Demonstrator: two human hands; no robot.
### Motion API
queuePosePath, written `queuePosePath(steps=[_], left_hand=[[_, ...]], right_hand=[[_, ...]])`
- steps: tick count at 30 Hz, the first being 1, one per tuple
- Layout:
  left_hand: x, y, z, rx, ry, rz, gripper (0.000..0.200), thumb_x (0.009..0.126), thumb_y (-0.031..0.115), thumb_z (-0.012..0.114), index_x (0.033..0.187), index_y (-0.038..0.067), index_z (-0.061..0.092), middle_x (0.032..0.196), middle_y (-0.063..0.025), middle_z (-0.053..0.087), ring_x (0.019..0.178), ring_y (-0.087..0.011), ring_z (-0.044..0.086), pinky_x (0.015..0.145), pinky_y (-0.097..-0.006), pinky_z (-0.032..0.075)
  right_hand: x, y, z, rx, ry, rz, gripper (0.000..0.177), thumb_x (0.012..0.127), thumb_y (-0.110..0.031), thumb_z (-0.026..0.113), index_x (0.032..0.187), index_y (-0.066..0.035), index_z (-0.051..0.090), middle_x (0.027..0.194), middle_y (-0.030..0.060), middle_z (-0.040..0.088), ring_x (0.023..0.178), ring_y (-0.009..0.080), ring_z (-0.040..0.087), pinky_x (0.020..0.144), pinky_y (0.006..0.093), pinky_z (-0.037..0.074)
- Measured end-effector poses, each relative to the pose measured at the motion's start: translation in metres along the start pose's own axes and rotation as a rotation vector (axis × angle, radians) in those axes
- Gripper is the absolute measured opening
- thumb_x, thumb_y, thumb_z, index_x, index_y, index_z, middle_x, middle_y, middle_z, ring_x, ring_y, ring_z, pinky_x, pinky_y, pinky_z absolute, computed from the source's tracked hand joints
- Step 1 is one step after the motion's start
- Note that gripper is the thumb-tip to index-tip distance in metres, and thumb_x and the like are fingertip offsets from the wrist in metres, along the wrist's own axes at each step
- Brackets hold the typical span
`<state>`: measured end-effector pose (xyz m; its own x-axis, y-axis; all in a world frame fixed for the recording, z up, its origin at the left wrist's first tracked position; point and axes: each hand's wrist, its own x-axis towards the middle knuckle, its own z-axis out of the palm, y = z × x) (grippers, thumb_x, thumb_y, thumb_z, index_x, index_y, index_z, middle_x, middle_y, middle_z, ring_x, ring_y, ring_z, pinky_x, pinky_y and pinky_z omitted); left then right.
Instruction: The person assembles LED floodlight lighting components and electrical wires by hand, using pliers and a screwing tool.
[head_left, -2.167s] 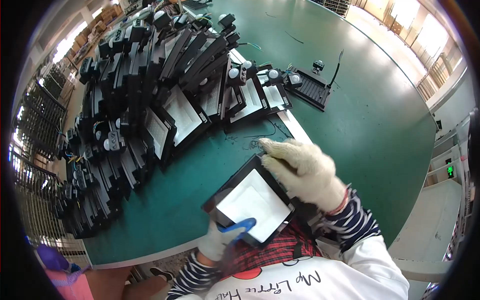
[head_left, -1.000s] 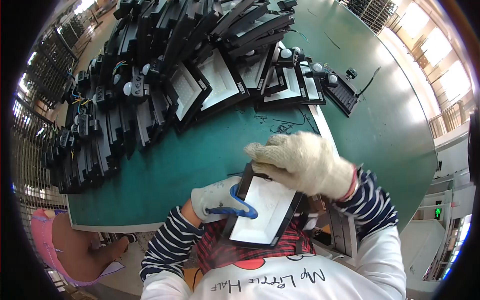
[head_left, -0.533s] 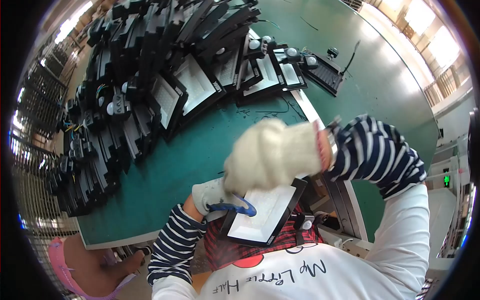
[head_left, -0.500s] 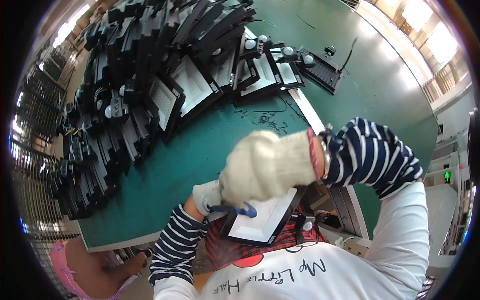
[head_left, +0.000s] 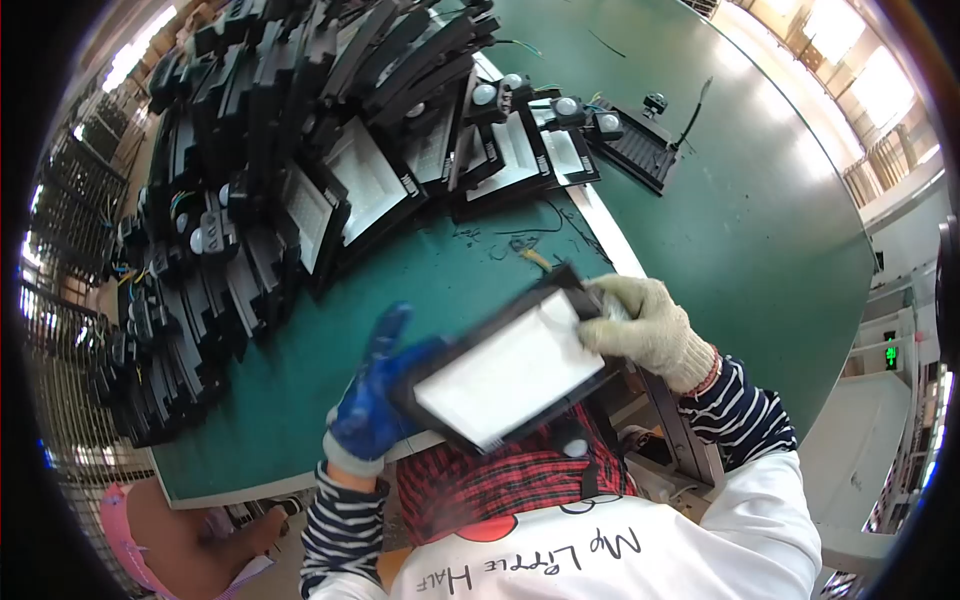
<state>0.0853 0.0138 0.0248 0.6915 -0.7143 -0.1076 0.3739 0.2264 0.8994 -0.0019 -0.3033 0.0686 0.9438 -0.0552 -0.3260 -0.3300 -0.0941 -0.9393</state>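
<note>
A black-framed floodlight with a pale panel (head_left: 510, 370) is tilted above the front edge of the green table, slightly blurred. My left hand (head_left: 382, 392), in a blue-coated glove, supports its left end, with the thumb raised. My right hand (head_left: 645, 330), in a cream knitted glove, grips its upper right corner, the fingers over the frame. A round sensor (head_left: 570, 440) shows below the floodlight, near the red checked cloth on the lap.
Many black floodlights (head_left: 370, 180) are stacked along the left and back of the green table (head_left: 300, 400). One lamp housing (head_left: 635, 145) lies farther right. Cable scraps (head_left: 535, 257) lie beyond my hands. Another person (head_left: 190, 540) is at the lower left.
The floodlight has been raised from my lap and tilted. My right hand has moved right, to its upper right corner. My left hand has turned, showing its blue palm, at the left end.
</note>
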Motion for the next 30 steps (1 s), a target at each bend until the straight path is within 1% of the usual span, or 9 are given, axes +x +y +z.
queuePosePath(steps=[3, 6, 7, 10, 13, 16, 25, 28, 30], left_hand=[[-0.007, -0.023, 0.003, 0.130, 0.110, 0.114, 0.089, 0.083, 0.021, 0.080, 0.154, 0.005, 0.028, 0.147, -0.0172, 0.046, 0.133, -0.0279, 0.050, 0.113, -0.0443, 0.042], [-0.013, -0.021, 0.007, 0.080, 0.326, -0.018, 0.079, 0.084, 0.016, 0.078, 0.148, 0.001, 0.034, 0.139, -0.0161, 0.052, 0.126, -0.0256, 0.057, 0.110, -0.0395, 0.045], [-0.015, -0.021, 0.006, 0.077, 0.373, -0.044, 0.075, 0.085, 0.015, 0.077, 0.146, 0.000, 0.036, 0.137, -0.0158, 0.055, 0.123, -0.0251, 0.059, 0.109, -0.0381, 0.046], [-0.011, -0.036, -0.002, 0.135, 0.500, -0.034, 0.062, 0.084, 0.013, 0.077, 0.136, -0.003, 0.047, 0.126, -0.0145, 0.063, 0.113, -0.0237, 0.065, 0.103, -0.0358, 0.051], [-0.008, -0.035, -0.001, 0.154, 0.366, -0.013, 0.060, 0.085, 0.017, 0.078, 0.134, -0.003, 0.049, 0.123, -0.0147, 0.064, 0.111, -0.0233, 0.065, 0.102, -0.0360, 0.051], [-0.004, -0.036, 0.013, 0.266, 0.347, -0.057, 0.062, 0.080, 0.009, 0.080, 0.133, -0.002, 0.051, 0.122, -0.0135, 0.065, 0.110, -0.0227, 0.066, 0.100, -0.0356, 0.050], [0.005, -0.040, 0.011, 0.353, 0.175, 0.053, 0.058, 0.080, 0.013, 0.079, 0.131, 0.000, 0.054, 0.116, -0.0140, 0.068, 0.107, -0.0237, 0.067, 0.098, -0.0377, 0.051], [0.005, -0.028, 0.021, 0.390, 0.196, 0.131, 0.050, 0.082, 0.017, 0.079, 0.125, 0.001, 0.060, 0.108, -0.0137, 0.072, 0.098, -0.0230, 0.070, 0.089, -0.0359, 0.054], [0.006, -0.028, 0.021, 0.404, 0.184, 0.174, 0.041, 0.082, 0.017, 0.079, 0.118, 0.002, 0.064, 0.101, -0.0134, 0.073, 0.092, -0.0236, 0.071, 0.083, -0.0354, 0.055]], right_hand=[[0.009, 0.020, 0.011, 0.401, 0.132, -0.090, 0.059, 0.086, -0.028, 0.080, 0.131, 0.005, 0.058, 0.096, 0.0054, 0.070, 0.078, 0.0078, 0.064, 0.064, 0.0228, 0.052], [0.005, 0.001, 0.023, 0.076, 0.144, 0.037, 0.056, 0.087, -0.028, 0.079, 0.128, 0.005, 0.060, 0.098, 0.0052, 0.070, 0.079, 0.0085, 0.065, 0.066, 0.0222, 0.053], [0.013, 0.019, 0.022, -0.103, 0.130, -0.220, 0.049, 0.092, -0.027, 0.074, 0.128, 0.004, 0.061, 0.095, 0.0039, 0.070, 0.080, 0.0088, 0.065, 0.067, 0.0225, 0.053], [0.010, -0.011, 0.013, -0.004, 0.385, -0.007, 0.040, 0.102, -0.027, 0.060, 0.130, 0.002, 0.062, 0.088, 0.0025, 0.067, 0.074, 0.0079, 0.063, 0.069, 0.0239, 0.054], [0.005, -0.006, 0.000, -0.348, 0.467, -0.277, 0.034, 0.096, -0.025, 0.066, 0.123, -0.004, 0.067, 0.079, 0.0029, 0.066, 0.066, 0.0102, 0.065, 0.059, 0.0311, 0.053], [0.005, -0.037, -0.006, -0.837, 0.184, -0.621, 0.030, 0.091, -0.025, 0.070, 0.116, -0.009, 0.070, 0.080, 0.0053, 0.069, 0.065, 0.0191, 0.068, 0.058, 0.0350, 0.052], [0.019, -0.057, 0.056, -1.044, 0.197, -0.781, 0.030, 0.093, -0.031, 0.067, 0.118, -0.015, 0.065, 0.079, 0.0089, 0.065, 0.065, 0.0282, 0.068, 0.054, 0.0402, 0.053], [0.019, -0.066, 0.085, -1.130, 0.139, -0.686, 0.033, 0.096, -0.029, 0.062, 0.124, -0.013, 0.055, 0.084, 0.0094, 0.065, 0.068, 0.0298, 0.068, 0.056, 0.0409, 0.054], [0.019, -0.069, 0.099, -1.088, 0.190, -0.714, 0.032, 0.092, -0.026, 0.068, 0.120, -0.011, 0.063, 0.079, 0.0084, 0.064, 0.062, 0.0282, 0.066, 0.053, 0.0387, 0.052]])
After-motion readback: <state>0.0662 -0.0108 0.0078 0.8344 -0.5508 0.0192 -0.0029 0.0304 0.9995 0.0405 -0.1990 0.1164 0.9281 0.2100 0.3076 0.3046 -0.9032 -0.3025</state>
